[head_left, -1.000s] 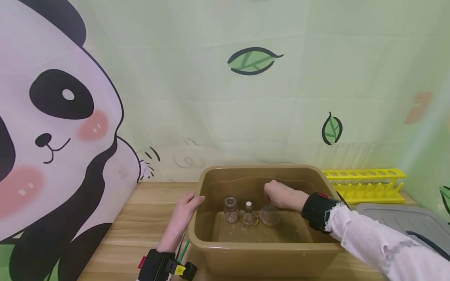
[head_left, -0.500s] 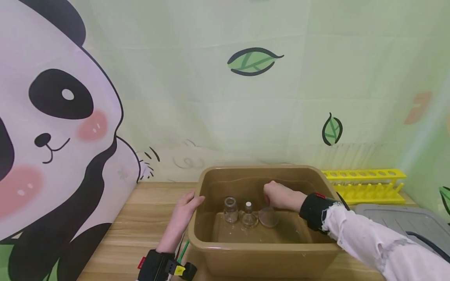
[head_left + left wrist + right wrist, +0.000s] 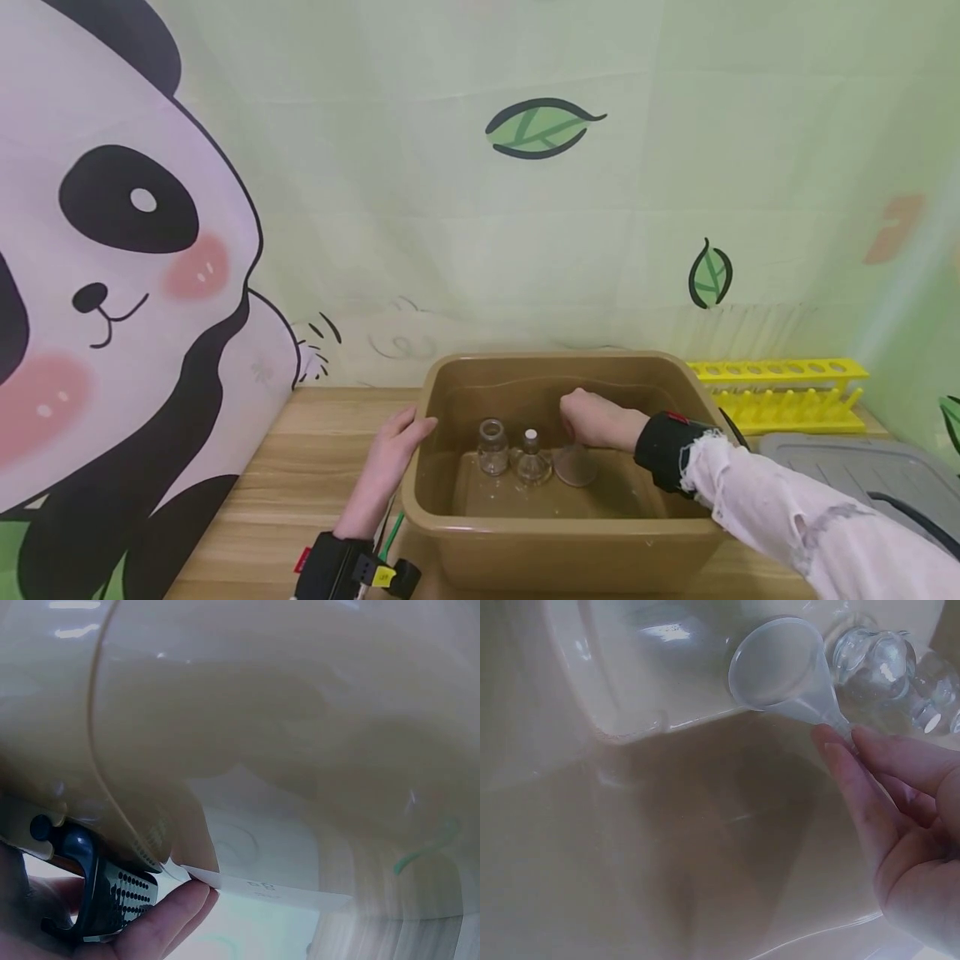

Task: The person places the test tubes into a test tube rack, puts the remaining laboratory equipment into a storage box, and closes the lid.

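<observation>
In the right wrist view, my right hand pinches the narrow stem of a clear plastic funnel between thumb and fingers. The funnel's wide mouth points away from the hand, low inside a brown plastic tub. Left of it in the head view, a small flask with a white stopper and an open-mouthed clear glass jar stand on the tub floor. My left hand rests at the tub's left rim, its fingers extended along the outside. The left wrist view has the fingertips right at the glossy tub wall.
Behind the tub on the right stands a yellow rack with clear tubes. A grey lid lies at the right, a black cable across it. Wood-grain tabletop shows at left, and a panda-printed cloth hangs behind.
My right hand has shifted very slightly left, and the funnel's mouth has tilted a little in the tub. The left hand stays where it was at the rim.
</observation>
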Demonstrator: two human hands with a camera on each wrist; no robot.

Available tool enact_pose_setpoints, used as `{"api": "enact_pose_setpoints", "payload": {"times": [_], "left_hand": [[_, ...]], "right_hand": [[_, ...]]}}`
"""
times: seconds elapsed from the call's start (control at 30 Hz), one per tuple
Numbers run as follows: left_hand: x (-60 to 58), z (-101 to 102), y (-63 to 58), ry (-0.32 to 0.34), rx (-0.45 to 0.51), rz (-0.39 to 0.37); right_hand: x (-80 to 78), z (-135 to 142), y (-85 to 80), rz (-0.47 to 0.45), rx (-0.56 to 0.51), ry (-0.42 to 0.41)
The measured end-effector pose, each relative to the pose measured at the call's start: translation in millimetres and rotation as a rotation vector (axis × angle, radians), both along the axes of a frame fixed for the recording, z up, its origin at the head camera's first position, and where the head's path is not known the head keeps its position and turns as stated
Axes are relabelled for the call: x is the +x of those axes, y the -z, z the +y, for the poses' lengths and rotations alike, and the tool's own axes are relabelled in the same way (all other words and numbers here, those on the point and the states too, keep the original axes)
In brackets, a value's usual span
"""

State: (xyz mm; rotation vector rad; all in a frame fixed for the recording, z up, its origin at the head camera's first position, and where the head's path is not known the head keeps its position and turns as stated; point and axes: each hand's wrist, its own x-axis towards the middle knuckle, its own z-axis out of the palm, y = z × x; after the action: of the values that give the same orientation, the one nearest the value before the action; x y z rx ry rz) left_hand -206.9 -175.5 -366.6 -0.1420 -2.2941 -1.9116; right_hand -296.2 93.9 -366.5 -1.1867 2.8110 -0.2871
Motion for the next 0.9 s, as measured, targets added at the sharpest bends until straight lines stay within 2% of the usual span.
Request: {"api": "enact_pose_setpoints", "payload": {"times": [0.5,0.7,0.9], "left_hand": [[1.6,0.1,-1.2,0.007,0.012,-0.007],[0.9,-0.2,-1.5,-0.013,-0.051,0.009],[1.7,-0.2,-1.2,-0.013,-0.078,0.012]], "right_hand": [[-2.9,-1.4,5.7,0.025,0.012,-0.025],[-1.5,-1.4,5.2,0.044,0.017,-0.04],[0.0,-0.7,-2.3,0.004,0.086,-0.001]]}}
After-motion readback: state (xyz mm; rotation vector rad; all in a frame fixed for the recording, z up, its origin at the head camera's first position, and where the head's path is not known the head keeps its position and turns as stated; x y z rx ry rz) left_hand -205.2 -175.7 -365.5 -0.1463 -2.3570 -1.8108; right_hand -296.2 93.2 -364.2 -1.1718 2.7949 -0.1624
